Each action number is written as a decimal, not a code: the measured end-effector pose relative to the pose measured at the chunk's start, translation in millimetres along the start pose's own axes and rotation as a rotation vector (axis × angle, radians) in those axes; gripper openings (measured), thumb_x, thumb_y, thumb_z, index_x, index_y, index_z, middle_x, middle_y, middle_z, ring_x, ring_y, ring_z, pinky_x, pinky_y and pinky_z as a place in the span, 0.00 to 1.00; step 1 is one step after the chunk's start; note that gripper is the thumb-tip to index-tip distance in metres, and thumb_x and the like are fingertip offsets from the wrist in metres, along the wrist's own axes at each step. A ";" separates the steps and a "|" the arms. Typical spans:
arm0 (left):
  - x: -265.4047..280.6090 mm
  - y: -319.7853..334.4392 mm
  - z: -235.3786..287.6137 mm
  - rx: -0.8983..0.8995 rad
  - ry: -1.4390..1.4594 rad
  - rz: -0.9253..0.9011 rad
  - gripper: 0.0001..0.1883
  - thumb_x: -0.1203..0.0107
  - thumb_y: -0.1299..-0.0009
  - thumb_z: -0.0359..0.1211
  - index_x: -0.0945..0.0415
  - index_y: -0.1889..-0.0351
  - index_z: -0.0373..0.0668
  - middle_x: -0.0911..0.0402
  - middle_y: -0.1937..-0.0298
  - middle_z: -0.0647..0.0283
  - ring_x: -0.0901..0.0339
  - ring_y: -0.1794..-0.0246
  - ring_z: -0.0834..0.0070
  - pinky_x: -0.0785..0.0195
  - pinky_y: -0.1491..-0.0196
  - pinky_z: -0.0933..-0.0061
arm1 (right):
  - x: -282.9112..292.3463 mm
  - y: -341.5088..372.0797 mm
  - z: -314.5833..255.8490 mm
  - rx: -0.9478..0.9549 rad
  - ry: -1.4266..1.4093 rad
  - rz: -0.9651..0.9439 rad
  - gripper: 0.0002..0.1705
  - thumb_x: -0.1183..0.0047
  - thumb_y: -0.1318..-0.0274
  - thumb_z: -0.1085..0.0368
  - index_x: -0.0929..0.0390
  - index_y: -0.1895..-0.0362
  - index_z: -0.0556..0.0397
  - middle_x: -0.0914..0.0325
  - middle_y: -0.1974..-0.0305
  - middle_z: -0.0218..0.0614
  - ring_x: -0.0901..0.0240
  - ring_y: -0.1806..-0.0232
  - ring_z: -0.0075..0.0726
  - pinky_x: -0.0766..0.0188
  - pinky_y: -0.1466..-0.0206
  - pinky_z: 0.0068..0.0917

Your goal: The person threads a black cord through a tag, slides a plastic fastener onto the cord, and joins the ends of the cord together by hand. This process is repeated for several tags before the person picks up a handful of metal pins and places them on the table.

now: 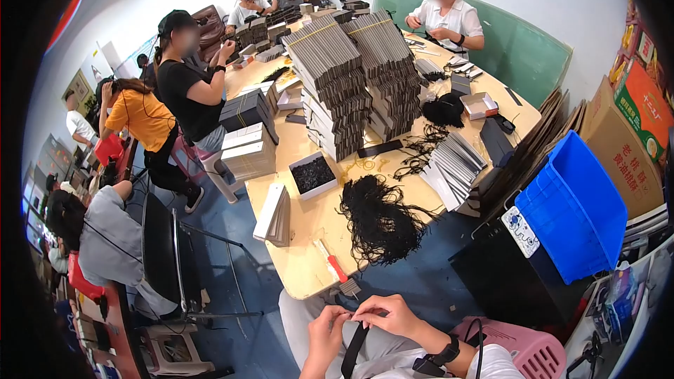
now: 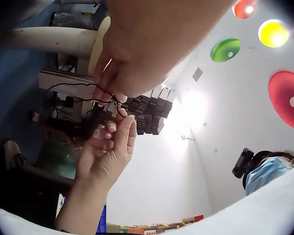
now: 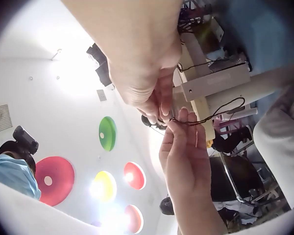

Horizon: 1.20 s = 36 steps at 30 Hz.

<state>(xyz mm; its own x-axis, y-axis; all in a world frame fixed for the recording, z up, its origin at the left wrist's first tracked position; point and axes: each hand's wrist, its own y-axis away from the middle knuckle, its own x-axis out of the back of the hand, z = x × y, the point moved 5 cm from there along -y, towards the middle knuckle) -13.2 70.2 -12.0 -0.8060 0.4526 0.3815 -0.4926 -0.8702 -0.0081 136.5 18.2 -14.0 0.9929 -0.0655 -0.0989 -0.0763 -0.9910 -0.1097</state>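
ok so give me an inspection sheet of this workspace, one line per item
Surface: pale table, tall grey stacks standing on it.
Job's things: thin black cord, looped; wider black strip close by.
Clutter: heap of loose black cords, white box of small black pieces, red-handled tool near the edge.
Grip: left hand and right hand close together, both pinching the black cord.
Cables: black cable beside the right forearm.
Surroundings: blue bin at right, other people around the room.
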 end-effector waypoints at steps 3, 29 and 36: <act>-1.3 -1.0 -7.7 0.062 0.051 0.046 0.01 0.47 0.33 0.21 0.28 0.66 0.33 0.18 0.70 0.60 0.22 0.66 0.78 0.30 0.59 0.77 | 2.9 -0.3 -1.5 0.002 -0.004 0.014 0.04 0.42 0.45 0.72 0.19 0.64 0.59 0.19 0.70 0.32 0.24 0.73 0.20 0.26 0.69 0.19; -34.2 -6.1 -14.4 0.127 0.594 -0.335 0.08 0.50 0.26 0.29 0.28 0.54 0.34 0.25 0.59 0.66 0.29 0.58 0.83 0.33 0.54 0.80 | 18.5 -14.4 -10.2 -0.062 0.076 -0.119 0.10 0.34 0.51 0.69 0.23 0.67 0.55 0.25 0.71 0.27 0.29 0.71 0.19 0.32 0.73 0.18; -33.1 -12.3 0.7 0.199 0.715 -0.421 0.09 0.49 0.26 0.31 0.28 0.56 0.34 0.25 0.60 0.68 0.29 0.59 0.84 0.35 0.54 0.81 | 27.1 -14.9 -17.3 -0.163 -0.058 -0.165 0.04 0.42 0.46 0.76 0.22 0.64 0.60 0.24 0.71 0.33 0.27 0.77 0.21 0.35 0.81 0.15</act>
<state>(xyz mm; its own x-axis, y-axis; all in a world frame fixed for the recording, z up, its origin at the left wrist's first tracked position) 19.8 65.7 -23.9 -0.6150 0.7019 -0.3592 -0.7847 -0.5896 0.1915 166.1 29.1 2.1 0.9836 0.1009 -0.1499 0.1067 -0.9938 0.0314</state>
